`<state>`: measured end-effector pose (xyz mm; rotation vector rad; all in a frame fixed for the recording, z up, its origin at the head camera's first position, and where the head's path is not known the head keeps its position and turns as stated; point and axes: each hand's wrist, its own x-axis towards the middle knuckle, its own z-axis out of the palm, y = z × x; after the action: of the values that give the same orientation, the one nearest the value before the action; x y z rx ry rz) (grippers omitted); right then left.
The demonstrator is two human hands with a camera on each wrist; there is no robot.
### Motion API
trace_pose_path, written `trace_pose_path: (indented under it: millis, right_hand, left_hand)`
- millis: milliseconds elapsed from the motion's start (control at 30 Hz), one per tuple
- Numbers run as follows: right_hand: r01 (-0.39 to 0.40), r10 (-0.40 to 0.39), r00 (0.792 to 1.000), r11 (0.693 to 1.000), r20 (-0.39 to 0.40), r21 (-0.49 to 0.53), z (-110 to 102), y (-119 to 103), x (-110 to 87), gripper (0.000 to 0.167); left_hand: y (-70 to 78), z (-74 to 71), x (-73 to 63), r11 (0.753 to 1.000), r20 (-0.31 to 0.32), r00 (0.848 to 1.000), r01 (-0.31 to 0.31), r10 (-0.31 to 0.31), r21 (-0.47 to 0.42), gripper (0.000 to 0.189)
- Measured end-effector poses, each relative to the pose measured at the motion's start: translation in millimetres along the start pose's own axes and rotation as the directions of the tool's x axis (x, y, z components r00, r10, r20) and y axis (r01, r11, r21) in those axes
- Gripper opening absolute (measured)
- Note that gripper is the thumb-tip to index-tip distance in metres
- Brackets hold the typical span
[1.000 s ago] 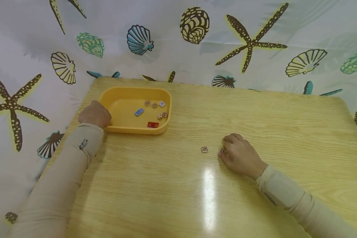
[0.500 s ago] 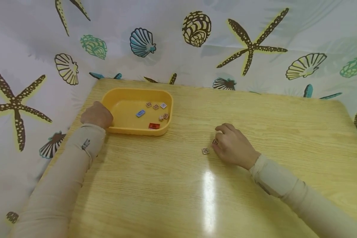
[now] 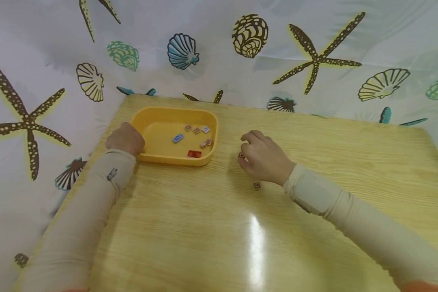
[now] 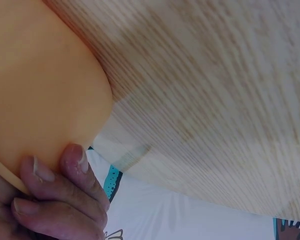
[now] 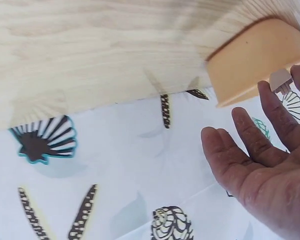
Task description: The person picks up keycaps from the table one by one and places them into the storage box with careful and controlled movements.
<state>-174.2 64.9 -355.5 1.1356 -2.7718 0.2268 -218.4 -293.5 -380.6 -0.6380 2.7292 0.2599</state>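
My left hand (image 3: 125,139) grips the left rim of a yellow-orange plastic tray (image 3: 157,140); in the left wrist view its fingers curl against the tray's outer wall (image 4: 55,85). To the right of the tray, my right hand (image 3: 266,158) pinches a small square brown piece (image 3: 241,155) with a dark mark on top. The right wrist view shows this piece (image 5: 280,79) between thumb and index finger, its underside having short prongs, while the other fingers are spread. A similar square piece (image 3: 257,185) lies on the table just below the right hand.
Inside the tray are several small square pieces (image 3: 196,130), a blue piece (image 3: 177,138) and a red piece (image 3: 194,154). The wood-grain table (image 3: 190,227) borders a white cloth (image 3: 219,52) printed with shells and starfish.
My right hand has moved left and away from me, toward the tray, carrying the pinched square piece past the other one on the table. The left hand keeps its grip on the tray.
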Motion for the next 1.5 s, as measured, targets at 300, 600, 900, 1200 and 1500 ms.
trace_pose_path:
  millis: [300, 600, 900, 1200, 1500]
  right_hand:
    - [0.043, -0.041, 0.998, 0.999, 0.055, -0.026, -5, -21, 46.9, 0.022]
    - [0.076, -0.074, 0.992, 0.997, 0.106, -0.015, 0, -41, 79.0, 0.025]
    - [0.074, -0.067, 0.986, 0.996, 0.153, -0.043, 6, -48, 90.8, 0.026]
    - [0.053, -0.047, 0.984, 0.998, 0.170, -0.032, 5, -46, 89.4, 0.026]
    - [-0.012, 0.017, 0.982, 1.000, 0.188, -0.029, 0, -29, 61.3, 0.030]
  left_hand:
    - [-1.5, 1.4, 2.4, 1.000, -0.015, 1.000, -0.004, 0.003, -0.003, 0.037]
    - [-0.8, 2.8, 3.2, 1.000, -0.020, 1.000, 0.007, -0.007, -0.009, 0.037]
    - [-1.8, 3.3, 3.3, 1.000, -0.029, 1.000, -0.013, 0.012, -0.005, 0.038]
    - [-2.2, 5.0, 4.3, 1.000, -0.018, 1.000, -0.010, 0.010, 0.000, 0.037]
    - [-2.9, 5.4, 6.9, 1.000, -0.038, 0.999, -0.003, 0.002, -0.013, 0.036]
